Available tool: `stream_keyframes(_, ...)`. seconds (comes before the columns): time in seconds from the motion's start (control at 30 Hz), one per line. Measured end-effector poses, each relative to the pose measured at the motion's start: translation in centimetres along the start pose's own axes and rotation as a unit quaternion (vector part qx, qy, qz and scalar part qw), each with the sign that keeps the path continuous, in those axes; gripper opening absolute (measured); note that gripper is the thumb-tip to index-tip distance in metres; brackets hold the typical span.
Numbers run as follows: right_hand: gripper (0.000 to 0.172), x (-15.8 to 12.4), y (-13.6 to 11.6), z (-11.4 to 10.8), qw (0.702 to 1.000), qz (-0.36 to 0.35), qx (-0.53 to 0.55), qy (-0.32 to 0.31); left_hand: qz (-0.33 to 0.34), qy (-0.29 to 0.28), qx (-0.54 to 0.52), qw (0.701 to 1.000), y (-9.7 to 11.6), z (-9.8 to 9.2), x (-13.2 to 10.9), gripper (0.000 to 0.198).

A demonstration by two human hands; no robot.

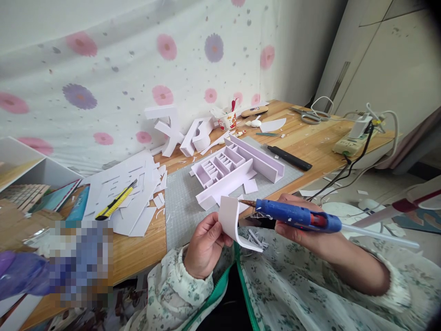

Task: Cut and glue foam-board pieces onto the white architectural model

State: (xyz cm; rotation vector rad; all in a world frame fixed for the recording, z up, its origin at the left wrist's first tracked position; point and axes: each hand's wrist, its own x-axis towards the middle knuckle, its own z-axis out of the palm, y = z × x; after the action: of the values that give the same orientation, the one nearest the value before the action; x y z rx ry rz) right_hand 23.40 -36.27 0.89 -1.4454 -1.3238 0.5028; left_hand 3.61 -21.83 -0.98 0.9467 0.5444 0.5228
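Between the thumb and fingers of my left hand [208, 241] is a curved white foam board strip [230, 218], bent into an L-like arc. My right hand [303, 220] is wrapped around a blue hot glue gun [292, 214], with a clear glue stick [379, 235] poking out of its back end. The gun's brown nozzle is at the strip's upper right edge; whether they touch I cannot tell. Just beyond my hands, a white foam board structure [223, 172] with small compartments and slats lies on the grey cutting mat [179, 220].
A yellow box cutter [115, 200] rests on cut foam sheets [138, 220] at left. Foam characters [168, 133] lean near a patterned paper cup [227, 120]. A black-handled knife [290, 157], scissors [308, 115] and a power strip [347, 142] with cables are at right.
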Motion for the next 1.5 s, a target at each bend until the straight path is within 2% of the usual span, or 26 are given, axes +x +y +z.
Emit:
stream_keyframes(0.37, 0.023, -0.12, 0.27, -0.07, 0.999, 0.009, -0.021, -0.027, 0.016, 0.003, 0.009, 1.000, 0.02, -0.04, 0.02, 0.030)
stream_keyframes(0.77, 0.027, -0.28, 0.06, 0.25, 1.000, 0.010, -0.015, -0.019, 0.027, -0.001, 0.018, 0.999, 0.05, -0.09, 0.13, 0.032)
stream_keyframes(1.03, 0.025, -0.31, -0.09, 0.31, 1.000, 0.007, -0.016, -0.020, 0.028, 0.001, 0.015, 0.999, 0.20, 0.07, 0.07, 0.031)
stream_keyframes(1.23, 0.025, -0.33, 0.20, 0.17, 0.998, 0.009, -0.029, -0.057, 0.029, 0.006, 0.014, 0.999, 0.22, 0.03, 0.04, 0.031)
stream_keyframes(1.5, 0.024, -0.27, 0.06, 0.27, 0.998, -0.005, -0.023, -0.066, 0.040, 0.005, 0.012, 0.999, 0.11, 0.08, 0.08, 0.029)
